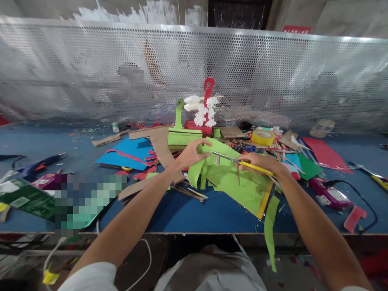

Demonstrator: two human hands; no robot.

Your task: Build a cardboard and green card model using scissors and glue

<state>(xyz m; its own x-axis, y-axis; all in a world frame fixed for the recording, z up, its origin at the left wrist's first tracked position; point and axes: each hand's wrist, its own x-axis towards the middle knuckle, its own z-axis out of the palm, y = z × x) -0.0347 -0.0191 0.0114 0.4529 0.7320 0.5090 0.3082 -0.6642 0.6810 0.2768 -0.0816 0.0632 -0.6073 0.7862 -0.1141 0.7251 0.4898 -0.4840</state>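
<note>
My left hand [194, 153] pinches the upper left part of a light green paper sheet [242, 186] over the front of the table. In my right hand [259, 161] is a pair of scissors with yellow handles [257, 167]. Their long blade points left across the paper, its tip close to my left fingers. A narrow dark shape hangs down from the blades; I cannot tell whether it is the second blade or its shadow. Beneath lies a clear sleeve with a yellow strip [265, 200]. A loose green paper strip [270, 234] dangles past the table edge.
Behind my hands stand a green paper-covered box [184, 138] and a red hook shape [208, 93] with white flowers. Clear yellowish tape [262, 137] lies to their right. Blue paper [127, 152] and cardboard lie left. A perforated metal screen [91, 72] borders the table's far side.
</note>
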